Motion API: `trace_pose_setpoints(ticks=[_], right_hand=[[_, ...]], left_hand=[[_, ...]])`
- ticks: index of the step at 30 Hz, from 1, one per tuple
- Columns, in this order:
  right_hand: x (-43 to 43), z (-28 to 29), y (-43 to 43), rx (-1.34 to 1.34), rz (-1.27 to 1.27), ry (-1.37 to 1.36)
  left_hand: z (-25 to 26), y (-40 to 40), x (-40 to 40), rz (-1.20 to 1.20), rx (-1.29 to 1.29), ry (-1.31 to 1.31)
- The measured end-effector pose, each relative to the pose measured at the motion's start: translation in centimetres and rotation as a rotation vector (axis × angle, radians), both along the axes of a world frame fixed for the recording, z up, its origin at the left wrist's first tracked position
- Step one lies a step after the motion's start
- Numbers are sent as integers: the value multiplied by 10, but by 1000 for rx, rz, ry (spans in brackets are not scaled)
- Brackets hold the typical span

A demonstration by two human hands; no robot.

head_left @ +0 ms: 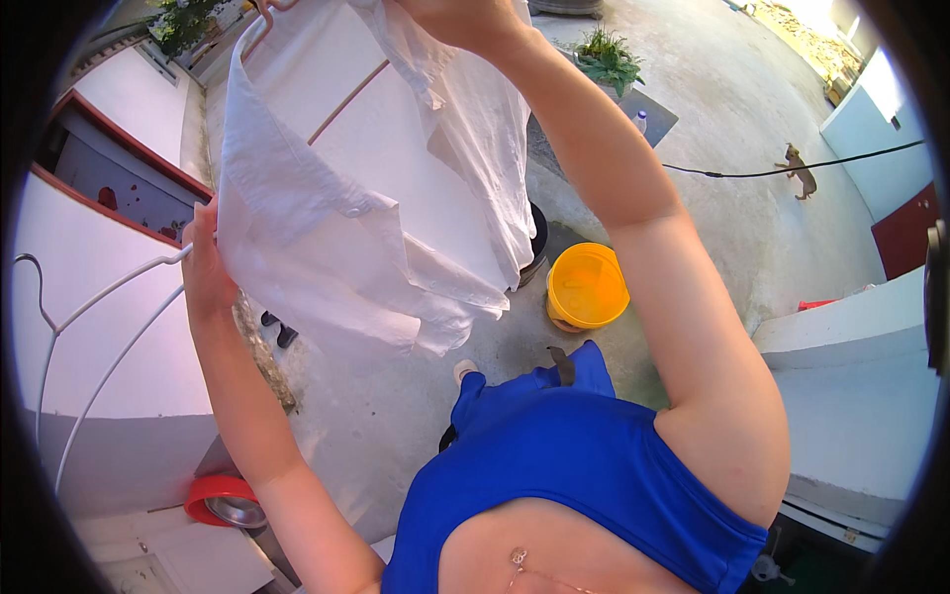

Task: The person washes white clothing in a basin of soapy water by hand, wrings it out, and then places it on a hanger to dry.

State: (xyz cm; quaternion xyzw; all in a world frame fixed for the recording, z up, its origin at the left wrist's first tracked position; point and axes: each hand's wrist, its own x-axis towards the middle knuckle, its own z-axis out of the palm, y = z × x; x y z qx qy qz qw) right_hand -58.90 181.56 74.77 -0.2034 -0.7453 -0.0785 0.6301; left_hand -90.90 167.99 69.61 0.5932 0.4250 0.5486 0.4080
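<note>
A white button-front shirt point(356, 193) hangs in front of me at the upper left, its collar and cuffs not clearly told apart. Inside it shows the bar of a pinkish-brown hanger point(347, 102), whose hook end is at the top edge. My left hand point(210, 263) grips a white coated wire hanger point(111, 293) that sticks out to the left, and it touches the shirt's left edge. Raised to the top of the view, my right hand point(464, 22) is on the upper part of the shirt. Its fingers are cut off or hidden by the cloth.
On the concrete ground stand a yellow bucket point(588, 286) and a dark bucket point(536, 245), partly behind the shirt. A potted plant point(607, 59), a small brown dog point(799, 172) and a black cable point(742, 175) lie beyond my right arm. A red basin point(215, 496) is at lower left.
</note>
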Motion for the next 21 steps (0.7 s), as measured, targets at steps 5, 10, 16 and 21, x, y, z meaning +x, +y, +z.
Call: trace_pose_setpoints(ticks=[5,10,16,21], right_hand=[[-26,-17,62,-12,-185,66],[-19,-18,119,-31,-257,76],[-31,0,123,260,-317,167],[12,-109,140,-26,-233,597]], left_hand=[[9,73,-27,-136,-30,61],[36,147,-21,-105,-80,82],[94,197,-56,-21,119,97],[140,219,-60,179,235,191]])
